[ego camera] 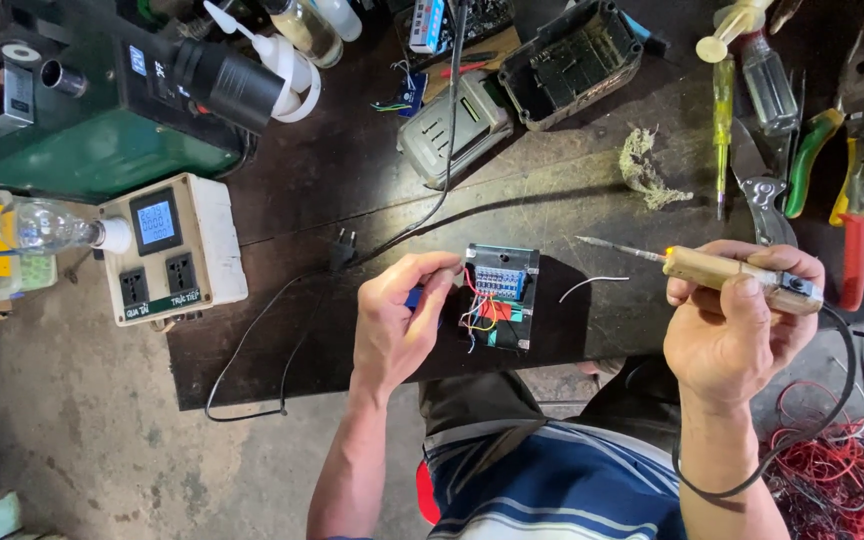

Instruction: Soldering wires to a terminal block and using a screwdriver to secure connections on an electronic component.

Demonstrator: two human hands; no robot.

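Left hand: our left hand (397,325) sat at the bench's near edge, fingers closed on a small blue tool (414,296); fingertips touched the left side of the circuit board.
Right hand: our right hand (737,325) was wrapped tight round the soldering iron (727,272), tip aimed toward 9 o'clock, held clear above the bench and apart from the board.
Board: we noted the circuit board (500,296) lying flat between the hands, its 6 o'clock end just short of the bench edge; red, yellow and blue wires bunched on it.
Loose wire: a short white wire (592,284) lay at the board's 3 o'clock, between board and iron.
Open room: we saw bare bench (372,170) at the board's 12 o'clock, crossed by a black cable.
Edges: the socket box with screen (172,245) overhung the bench's 9 o'clock corner.
Crowding: an open battery case (570,62) at 12 o'clock; pliers (857,215) and cutters at 2 o'clock.
Off bench: red wire tangle (842,470) at 4 o'clock, beside the iron's cord.
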